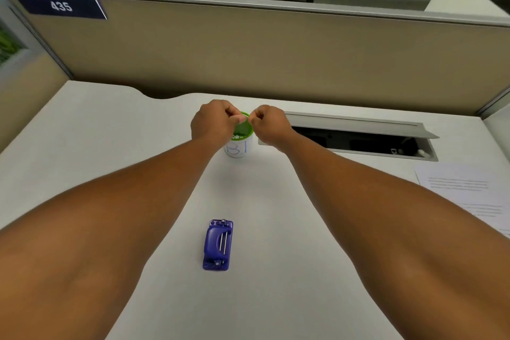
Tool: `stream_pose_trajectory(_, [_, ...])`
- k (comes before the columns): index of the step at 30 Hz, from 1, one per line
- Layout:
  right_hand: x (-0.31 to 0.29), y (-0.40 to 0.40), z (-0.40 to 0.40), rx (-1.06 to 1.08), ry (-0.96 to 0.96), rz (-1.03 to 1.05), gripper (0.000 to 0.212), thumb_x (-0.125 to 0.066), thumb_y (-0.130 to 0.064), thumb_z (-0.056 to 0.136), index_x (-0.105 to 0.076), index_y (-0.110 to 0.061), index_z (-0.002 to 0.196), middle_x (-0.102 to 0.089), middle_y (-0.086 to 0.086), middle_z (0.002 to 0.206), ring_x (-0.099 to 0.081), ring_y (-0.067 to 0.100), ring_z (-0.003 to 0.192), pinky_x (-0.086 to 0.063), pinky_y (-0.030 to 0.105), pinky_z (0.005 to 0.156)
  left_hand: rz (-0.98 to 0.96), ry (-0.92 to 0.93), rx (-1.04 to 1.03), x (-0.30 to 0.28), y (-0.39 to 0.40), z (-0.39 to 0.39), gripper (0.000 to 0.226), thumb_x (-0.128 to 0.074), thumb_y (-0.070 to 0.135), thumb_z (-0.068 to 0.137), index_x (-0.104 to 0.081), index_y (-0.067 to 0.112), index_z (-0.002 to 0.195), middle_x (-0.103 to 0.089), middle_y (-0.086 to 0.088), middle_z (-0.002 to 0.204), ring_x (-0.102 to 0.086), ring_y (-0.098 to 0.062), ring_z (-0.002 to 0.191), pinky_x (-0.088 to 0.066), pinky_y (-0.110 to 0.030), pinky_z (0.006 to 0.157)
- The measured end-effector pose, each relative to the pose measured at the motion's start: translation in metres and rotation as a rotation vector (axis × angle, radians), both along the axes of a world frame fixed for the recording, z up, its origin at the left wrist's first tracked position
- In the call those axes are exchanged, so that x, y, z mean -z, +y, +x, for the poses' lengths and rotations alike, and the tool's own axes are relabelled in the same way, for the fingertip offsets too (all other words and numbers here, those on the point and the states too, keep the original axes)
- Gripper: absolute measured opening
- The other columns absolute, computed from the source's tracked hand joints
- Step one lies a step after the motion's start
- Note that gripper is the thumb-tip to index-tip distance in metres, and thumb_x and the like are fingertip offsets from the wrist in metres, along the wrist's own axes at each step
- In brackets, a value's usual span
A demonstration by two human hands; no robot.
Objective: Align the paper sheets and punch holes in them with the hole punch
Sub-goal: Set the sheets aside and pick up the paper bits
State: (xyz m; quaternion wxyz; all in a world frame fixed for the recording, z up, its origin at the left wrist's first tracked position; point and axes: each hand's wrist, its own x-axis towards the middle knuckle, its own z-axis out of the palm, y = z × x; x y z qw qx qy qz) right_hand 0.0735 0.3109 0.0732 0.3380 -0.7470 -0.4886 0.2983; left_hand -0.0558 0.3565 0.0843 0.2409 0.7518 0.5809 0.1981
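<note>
A blue hole punch [218,244] lies on the white desk [110,152] between my forearms, its underside with metal pins facing up. Printed paper sheets [469,193] lie at the desk's right edge, partly behind my right arm. Both hands are far from the punch, over a white cup [238,149] with a green rim and blue letters. My left hand [212,124] and my right hand [271,125] have their fingers pinched together above the cup's mouth, almost touching each other. Nothing shows between the fingertips. Small bits lie inside the cup.
An open cable hatch [358,136] with a raised grey lid is set into the desk to the right of the cup. A beige partition [276,52] with the sign 435 walls off the far edge. A black chair stands beyond it.
</note>
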Motion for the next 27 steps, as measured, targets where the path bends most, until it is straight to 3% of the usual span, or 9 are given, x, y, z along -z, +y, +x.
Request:
stream_pose_trajectory(3, [0.003,0.018,0.001,-0.017,-0.042,-0.011,0.015,-0.052,-0.013,0.091,-0.064,-0.014,0.082,-0.064,0.008,0.089,-0.057,0.021,0.079,-0.052,0.033,0.067,-0.004,0.038,-0.004,0.003,0.011,-0.002,0.016,-0.076,0.039,0.082,-0.077,0.026,0.091,-0.074,0.004,0.093,-0.062,-0.019,0.083,-0.041,-0.028,0.065])
stream_pose_trajectory(6, [0.008,0.029,0.001,-0.038,-0.098,-0.02,0.016,-0.056,-0.015,0.09,-0.07,-0.014,0.083,-0.067,0.007,0.091,-0.059,0.021,0.083,-0.051,0.033,0.073,-0.005,0.062,-0.002,0.008,0.018,-0.004,0.018,-0.074,0.036,0.084,-0.079,0.027,0.098,-0.076,0.001,0.101,-0.065,-0.022,0.089,-0.045,-0.029,0.068])
stream_pose_trajectory(11, [0.015,0.037,-0.002,-0.064,-0.242,-0.087,0.027,-0.052,-0.016,0.09,-0.076,-0.017,0.101,-0.07,0.006,0.11,-0.063,0.025,0.101,-0.055,0.036,0.085,0.008,0.122,0.005,0.015,0.022,-0.004,0.021,-0.062,0.025,0.093,-0.077,0.026,0.109,-0.074,-0.003,0.108,-0.066,-0.028,0.094,-0.05,-0.031,0.073])
stream_pose_trajectory(15, [0.018,0.036,-0.002,-0.01,-0.278,-0.078,0.016,-0.063,-0.024,0.083,-0.076,-0.021,0.093,-0.072,0.0,0.101,-0.064,0.021,0.095,-0.058,0.036,0.079,-0.003,0.105,-0.041,0.016,0.024,-0.005,0.011,-0.071,0.033,0.086,-0.078,0.027,0.093,-0.074,0.002,0.093,-0.065,-0.023,0.085,-0.047,-0.028,0.067])
stream_pose_trajectory(18, [0.018,0.034,-0.003,-0.022,-0.251,-0.062,0.013,-0.063,-0.021,0.083,-0.075,-0.02,0.089,-0.073,0.002,0.096,-0.066,0.022,0.092,-0.058,0.035,0.077,-0.003,0.09,-0.101,0.016,0.023,-0.004,0.022,-0.076,0.046,0.079,-0.073,0.025,0.079,-0.066,0.007,0.076,-0.059,-0.019,0.073,-0.041,-0.027,0.06])
stream_pose_trajectory(23, [0.017,0.03,-0.005,0.025,-0.213,-0.052,0.024,-0.055,-0.013,0.083,-0.074,-0.023,0.093,-0.072,0.003,0.099,-0.067,0.024,0.089,-0.059,0.037,0.076,-0.001,0.141,-0.065,0.021,0.023,-0.002,0.02,-0.065,0.033,0.091,-0.077,0.023,0.104,-0.074,-0.002,0.103,-0.063,-0.023,0.085,-0.043,-0.028,0.066])
stream_pose_trajectory(27, [0.015,0.027,-0.005,0.035,-0.206,-0.056,0.021,-0.056,-0.014,0.084,-0.073,-0.021,0.094,-0.072,0.003,0.096,-0.067,0.025,0.085,-0.059,0.037,0.072,-0.002,0.097,-0.06,0.022,0.021,-0.002,0.013,-0.066,0.026,0.09,-0.077,0.026,0.098,-0.074,0.002,0.103,-0.064,-0.02,0.088,-0.046,-0.027,0.069])
